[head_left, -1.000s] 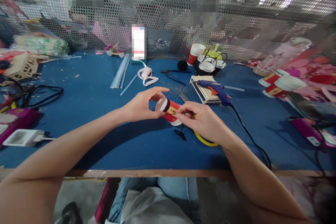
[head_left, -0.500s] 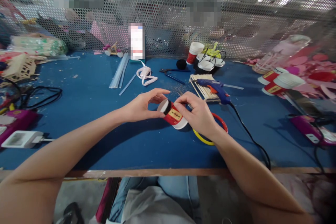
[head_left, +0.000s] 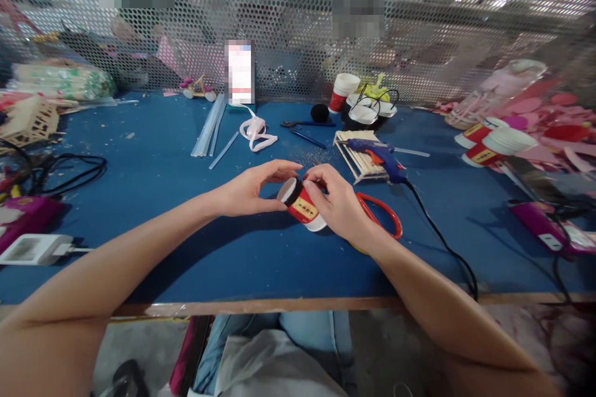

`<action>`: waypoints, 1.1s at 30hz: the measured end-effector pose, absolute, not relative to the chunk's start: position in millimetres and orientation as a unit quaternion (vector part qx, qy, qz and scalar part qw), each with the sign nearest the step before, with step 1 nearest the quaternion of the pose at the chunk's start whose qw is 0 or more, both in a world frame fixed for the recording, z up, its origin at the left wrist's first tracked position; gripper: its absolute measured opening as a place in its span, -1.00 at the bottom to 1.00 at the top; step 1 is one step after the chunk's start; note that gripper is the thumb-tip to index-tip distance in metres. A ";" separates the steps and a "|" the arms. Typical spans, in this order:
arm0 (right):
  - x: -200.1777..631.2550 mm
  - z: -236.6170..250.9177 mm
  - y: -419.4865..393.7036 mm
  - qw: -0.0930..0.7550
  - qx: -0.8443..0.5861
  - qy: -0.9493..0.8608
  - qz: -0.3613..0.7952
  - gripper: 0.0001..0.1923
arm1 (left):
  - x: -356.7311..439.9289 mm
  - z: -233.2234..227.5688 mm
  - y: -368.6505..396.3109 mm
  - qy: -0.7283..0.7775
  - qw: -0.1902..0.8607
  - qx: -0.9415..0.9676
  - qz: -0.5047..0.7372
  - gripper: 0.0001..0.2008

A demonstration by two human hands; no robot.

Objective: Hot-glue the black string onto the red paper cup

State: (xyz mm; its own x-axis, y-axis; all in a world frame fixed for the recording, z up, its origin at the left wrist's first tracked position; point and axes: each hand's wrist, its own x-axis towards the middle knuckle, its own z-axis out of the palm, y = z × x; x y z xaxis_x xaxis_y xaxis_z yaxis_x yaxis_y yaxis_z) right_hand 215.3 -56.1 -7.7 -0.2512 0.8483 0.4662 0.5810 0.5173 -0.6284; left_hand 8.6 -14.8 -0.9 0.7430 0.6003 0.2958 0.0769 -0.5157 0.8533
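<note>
Holding a small red-and-white paper cup (head_left: 305, 206) on its side above the middle of the blue felt-covered surface (head_left: 162, 242), both hands meet at the cup. The left hand (head_left: 249, 189) is curled around the cup's narrow end, where a black band circles the base, with thumb below and fingers arched over the top. The right hand (head_left: 342, 205) is closed on the cup's body and wide white rim, fingertips pressing at the black band. The cup is gripped by both hands and sits just above the surface, not resting on it as far as can be told.

Just beside the right hand, toward the right edge, lies a pair of scissors with red loop handles (head_left: 384, 217), partly covered by the wrist. Beyond the hands, toward the far edge, a blue hot-glue gun (head_left: 379, 156) rests on a rack of pale wooden sticks (head_left: 358, 155), its black cable (head_left: 442, 242) running to the near edge. A coil of white ribbon (head_left: 254, 131) and several clear glue sticks (head_left: 212, 127) lie further left. A stack of red-and-white paper cups (head_left: 342, 93) stands near the far edge against a perforated metal screen (head_left: 298, 18). More cups on their sides (head_left: 493, 146) lie toward the right edge. Black cables (head_left: 69, 170) and a white adapter (head_left: 35, 248) occupy the left edge.
</note>
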 end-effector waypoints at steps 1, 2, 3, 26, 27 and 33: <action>214.2 -7.7 -56.9 0.400 -0.463 -0.774 0.162 -0.94 | 8.3 -1.2 -14.5 0.204 0.441 0.825 0.289 -0.35; 213.0 -7.3 -57.9 0.399 -0.466 -0.775 0.156 -0.94 | 8.1 -1.4 -14.4 0.202 0.435 0.829 0.287 -0.32; 211.7 -6.8 -58.9 0.398 -0.468 -0.775 0.147 -0.93 | 8.2 -1.8 -14.6 0.203 0.429 0.833 0.286 -0.29; 206.5 0.4 -71.2 0.368 -0.463 -0.803 0.075 -0.91 | 27.6 -13.3 -33.2 0.304 0.473 0.771 0.299 -0.33; 207.6 1.0 -71.2 0.369 -0.461 -0.803 0.078 -0.92 | 27.7 -13.3 -33.3 0.298 0.473 0.773 0.298 -0.33; 211.4 0.3 -69.5 0.379 -0.454 -0.800 0.100 -0.93 | 28.0 -11.9 -33.6 0.287 0.446 0.788 0.313 -0.29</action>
State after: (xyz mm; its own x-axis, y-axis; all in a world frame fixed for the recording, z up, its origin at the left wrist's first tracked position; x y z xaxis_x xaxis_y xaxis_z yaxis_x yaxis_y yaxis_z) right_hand 211.4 -69.5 0.3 -0.2998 0.8018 0.5169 0.6508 0.5681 -0.5037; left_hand 28.0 -33.6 -11.9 0.6394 0.7315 0.2369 0.1735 -0.4374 0.8823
